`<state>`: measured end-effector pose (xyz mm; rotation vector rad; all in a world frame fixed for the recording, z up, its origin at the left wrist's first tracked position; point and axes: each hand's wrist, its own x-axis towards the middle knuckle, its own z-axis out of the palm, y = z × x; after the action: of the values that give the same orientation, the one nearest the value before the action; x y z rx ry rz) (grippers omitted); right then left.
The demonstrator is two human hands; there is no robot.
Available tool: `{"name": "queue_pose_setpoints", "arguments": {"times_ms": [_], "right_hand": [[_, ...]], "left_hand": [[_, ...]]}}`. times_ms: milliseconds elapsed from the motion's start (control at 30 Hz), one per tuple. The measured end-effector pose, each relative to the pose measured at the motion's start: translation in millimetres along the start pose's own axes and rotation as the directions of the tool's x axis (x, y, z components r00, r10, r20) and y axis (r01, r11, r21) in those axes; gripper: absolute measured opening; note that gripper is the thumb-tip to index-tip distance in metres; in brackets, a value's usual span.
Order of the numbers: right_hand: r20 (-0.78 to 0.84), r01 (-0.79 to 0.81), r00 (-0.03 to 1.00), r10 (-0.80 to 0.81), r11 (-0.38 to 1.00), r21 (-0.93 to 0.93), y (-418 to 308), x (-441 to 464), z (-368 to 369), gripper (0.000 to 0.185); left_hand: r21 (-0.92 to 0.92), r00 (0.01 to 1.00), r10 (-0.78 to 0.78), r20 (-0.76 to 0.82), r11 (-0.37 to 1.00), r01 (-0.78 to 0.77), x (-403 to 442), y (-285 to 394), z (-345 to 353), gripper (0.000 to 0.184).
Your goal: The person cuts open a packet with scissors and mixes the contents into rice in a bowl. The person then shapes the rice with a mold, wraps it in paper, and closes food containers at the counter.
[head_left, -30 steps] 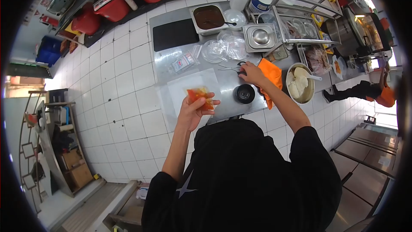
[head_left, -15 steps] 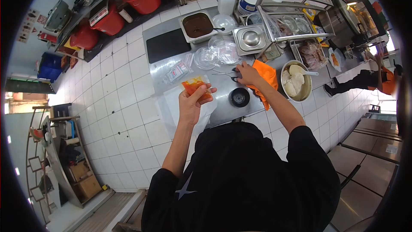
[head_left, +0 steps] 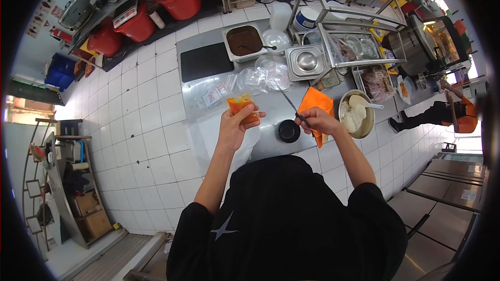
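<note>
My left hand point(head_left: 233, 129) is closed around a small clear packet point(head_left: 239, 103) with orange contents, raised over the left front of the steel table. In my right hand point(head_left: 323, 120) is a pair of scissors point(head_left: 297, 113), its handles in my fingers and its blades pointing away and to the left. A round black container point(head_left: 288, 131) stands between my hands, just below the scissors. Behind my right hand lies an orange cloth point(head_left: 316, 102). White sheets point(head_left: 211, 131) lie on the table under my left hand.
Clear plastic lids point(head_left: 265, 74) and small bags point(head_left: 215, 93) lie mid-table. Farther back are a black board point(head_left: 207, 63), a pan of brown sauce point(head_left: 244, 40) and a steel container point(head_left: 306, 62). To the right sits a bowl of white mixture point(head_left: 355, 119). Another person point(head_left: 452, 114) stands far right.
My right hand has picked the scissors up from the table and drawn them back toward me, above the black container. My left hand, with the packet, has shifted slightly right.
</note>
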<state>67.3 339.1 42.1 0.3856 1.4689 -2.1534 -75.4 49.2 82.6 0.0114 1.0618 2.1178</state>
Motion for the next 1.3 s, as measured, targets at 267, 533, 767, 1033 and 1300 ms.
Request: {"name": "queue_pose_setpoints", "arguments": {"times_ms": [267,533,767,1033,1300], "right_hand": [[-0.076,0.032,0.991,-0.110,0.749,-0.662,-52.6,-24.2,37.6,0.045],[-0.254,-0.092,0.957,-0.142,0.679,-0.728,-59.1,-44.1,46.3,0.048],[-0.373,-0.069,0.911,-0.174,0.828,-0.557,-8.9,-63.4,36.8,0.058],[-0.571,0.007,0.785,-0.240,0.925,-0.380,28.6,-84.2,56.8,0.054],[-0.647,0.005,0.742,-0.175,0.966,-0.257,48.4,-72.6,80.9,0.047]], "left_hand": [[0.192,0.990,-0.120,0.071,0.976,0.105,28.9,-10.4,28.1,0.029],[0.324,0.968,-0.212,0.137,0.933,0.159,46.5,-22.8,51.7,0.028],[0.446,0.888,-0.389,0.246,0.859,0.253,67.8,-49.4,61.5,0.028],[0.522,0.755,-0.551,0.357,0.787,0.327,81.3,-76.3,82.8,0.024],[0.568,0.640,-0.625,0.446,0.751,0.337,87.3,-83.3,65.2,0.022]]}}
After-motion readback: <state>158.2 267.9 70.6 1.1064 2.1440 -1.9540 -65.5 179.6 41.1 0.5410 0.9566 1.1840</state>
